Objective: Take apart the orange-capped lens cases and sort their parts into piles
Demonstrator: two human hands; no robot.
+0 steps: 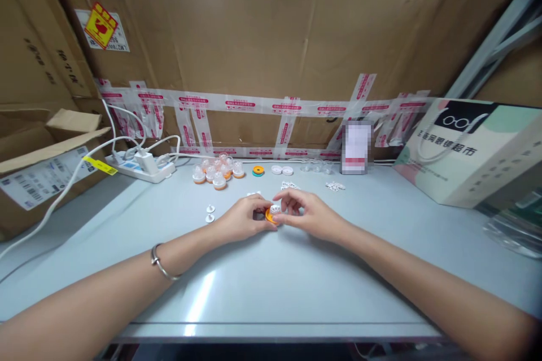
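Note:
My left hand [249,215] pinches the edge of a round orange base [271,216] just above the grey table. A small white slotted piece [275,209] sits on top of that base. Thumb and fingers of my right hand [307,211] close around the white piece from the right; the fingertips partly hide it. Left of my hands, two small white discs with stems [210,213] lie on the table. Beyond my hands is a pile of flat white patterned pieces [290,185], and another such pile [335,186] lies farther right.
Several clear-domed units with orange bases [219,174] cluster at the back. Beside them lie orange and teal rings [258,170], white rings [282,170] and clear domes [316,166]. A power strip [141,166], open carton [46,163], blurred upright box [355,146] and printed bag [449,152] surround the work area.

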